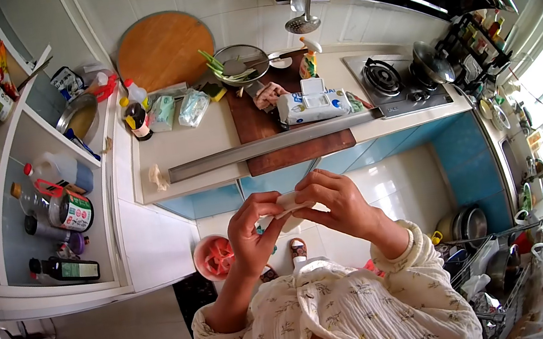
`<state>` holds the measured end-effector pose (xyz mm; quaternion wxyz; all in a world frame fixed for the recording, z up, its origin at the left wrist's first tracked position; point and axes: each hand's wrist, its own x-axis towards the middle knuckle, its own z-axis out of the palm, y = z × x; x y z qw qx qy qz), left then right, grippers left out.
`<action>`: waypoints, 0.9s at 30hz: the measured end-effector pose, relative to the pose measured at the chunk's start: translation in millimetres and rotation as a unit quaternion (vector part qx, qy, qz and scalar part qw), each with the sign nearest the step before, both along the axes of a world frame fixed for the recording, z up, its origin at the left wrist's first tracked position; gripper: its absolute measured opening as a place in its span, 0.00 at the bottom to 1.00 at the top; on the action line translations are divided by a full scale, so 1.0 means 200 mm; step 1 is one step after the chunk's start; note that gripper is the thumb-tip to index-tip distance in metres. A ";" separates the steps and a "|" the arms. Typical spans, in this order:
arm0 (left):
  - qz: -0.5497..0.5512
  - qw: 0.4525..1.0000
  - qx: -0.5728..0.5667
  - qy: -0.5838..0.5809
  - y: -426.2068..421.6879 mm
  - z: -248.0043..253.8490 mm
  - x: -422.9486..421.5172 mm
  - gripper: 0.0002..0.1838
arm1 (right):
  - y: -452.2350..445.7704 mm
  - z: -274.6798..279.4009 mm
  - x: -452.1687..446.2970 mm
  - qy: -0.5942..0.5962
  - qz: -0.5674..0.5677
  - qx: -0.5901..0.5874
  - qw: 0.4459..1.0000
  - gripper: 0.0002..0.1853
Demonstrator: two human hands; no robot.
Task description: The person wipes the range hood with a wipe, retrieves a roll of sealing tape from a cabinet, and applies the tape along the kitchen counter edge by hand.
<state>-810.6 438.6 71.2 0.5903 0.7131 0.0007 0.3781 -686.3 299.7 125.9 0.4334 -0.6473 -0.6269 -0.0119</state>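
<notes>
A small white object (289, 201), too small to make out clearly, is pinched between my two hands in front of the counter's edge. My left hand (254, 227) grips it from the left with bent fingers. From the right, my right hand (339, 203) holds the same piece between thumb and fingers. Beyond them on the counter, a long metal strip (268, 146) lies across a dark wooden board (251, 119). A pack of wipes (304, 109) stands behind the strip, beside a pinkish cloth (268, 95).
A gas stove (391, 83) is at the right of the counter. Behind the board sits a bowl (253, 55) with green stalks. Shelves with bottles (70, 210) are at the left. A red-lined bin (213, 258) stands on the floor, and a rack with pots is at the lower right.
</notes>
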 end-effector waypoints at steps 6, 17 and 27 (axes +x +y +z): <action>-0.033 0.999 0.019 0.026 -0.02 0.03 0.01 0.11 | -0.04 0.01 0.01 0.014 0.008 0.013 1.000 0.10; -0.050 0.992 -0.111 0.035 -0.08 0.04 0.02 0.08 | -0.07 -0.03 -0.01 0.077 -0.043 0.005 0.996 0.10; -0.204 0.978 0.019 0.051 0.04 0.04 0.08 0.15 | -0.05 0.07 0.05 0.084 0.021 -0.008 0.996 0.08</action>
